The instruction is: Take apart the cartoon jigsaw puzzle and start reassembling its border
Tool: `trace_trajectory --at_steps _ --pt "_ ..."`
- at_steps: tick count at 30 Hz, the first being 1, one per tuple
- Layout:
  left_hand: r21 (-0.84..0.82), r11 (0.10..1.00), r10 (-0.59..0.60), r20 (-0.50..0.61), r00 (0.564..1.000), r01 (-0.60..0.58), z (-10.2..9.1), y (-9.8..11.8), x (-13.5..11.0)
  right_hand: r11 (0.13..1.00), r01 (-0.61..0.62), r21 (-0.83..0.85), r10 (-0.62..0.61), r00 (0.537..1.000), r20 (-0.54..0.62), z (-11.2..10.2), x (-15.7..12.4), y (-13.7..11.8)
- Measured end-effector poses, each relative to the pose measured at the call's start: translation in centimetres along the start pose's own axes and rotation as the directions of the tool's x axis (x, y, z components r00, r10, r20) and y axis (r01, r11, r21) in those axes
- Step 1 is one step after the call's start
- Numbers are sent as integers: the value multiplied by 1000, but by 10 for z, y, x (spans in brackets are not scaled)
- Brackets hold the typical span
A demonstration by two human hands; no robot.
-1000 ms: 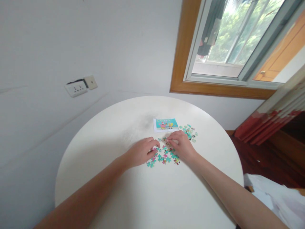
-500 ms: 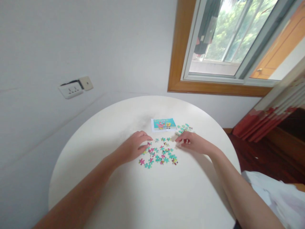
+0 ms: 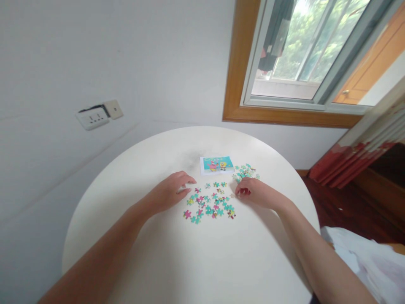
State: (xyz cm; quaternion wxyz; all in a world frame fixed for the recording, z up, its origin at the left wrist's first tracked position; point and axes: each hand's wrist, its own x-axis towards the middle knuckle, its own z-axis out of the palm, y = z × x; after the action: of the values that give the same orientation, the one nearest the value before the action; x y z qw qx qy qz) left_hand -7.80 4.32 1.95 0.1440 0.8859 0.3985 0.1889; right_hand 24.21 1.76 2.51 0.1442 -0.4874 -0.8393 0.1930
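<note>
Head view, single frame.

Largest item: round white table [image 3: 190, 261], set against a pale wall. Above its far right stands a wooden-framed window [image 3: 232, 84], with a red-and-cream curtain [image 3: 357, 156] hanging to the right of it. A white wall socket [image 3: 92, 118] sits on the wall at left.

Both forearms come in from the lower edge and converge toward the table's middle, bare, and low over the surface.

Left hand [image 3: 169, 192]: palm down, wrist straight, fingers lying loosely together and pointing right. The fingertips rest on the table at the left margin of the pieces. I see nothing gripped in it.

Right hand [image 3: 256, 193]: palm down, knuckles raised, fingers curled in and drawn narrow toward the thumb, tips pointing left. I cannot tell whether a piece sits between them; it is too small and partly hidden.

Turquoise cartoon picture card [image 3: 216, 164]: flat on the table, just beyond both hands, nearer the far rim.

Spread of small turquoise and pink jigsaw pieces [image 3: 210, 204]: loose on the table, lying between the two hands, with its near edge reaching slightly closer to me than the knuckles. A smaller heap of pieces [image 3: 244, 171] lies just right of the card and just beyond the right hand's fingertips.
</note>
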Motion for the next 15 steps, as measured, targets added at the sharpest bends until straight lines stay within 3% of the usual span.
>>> trace_trajectory --at_steps 15 --pt "2 1000 10 1 1000 -10 0 1 0 999 12 48 -13 1000 22 2 1 1"
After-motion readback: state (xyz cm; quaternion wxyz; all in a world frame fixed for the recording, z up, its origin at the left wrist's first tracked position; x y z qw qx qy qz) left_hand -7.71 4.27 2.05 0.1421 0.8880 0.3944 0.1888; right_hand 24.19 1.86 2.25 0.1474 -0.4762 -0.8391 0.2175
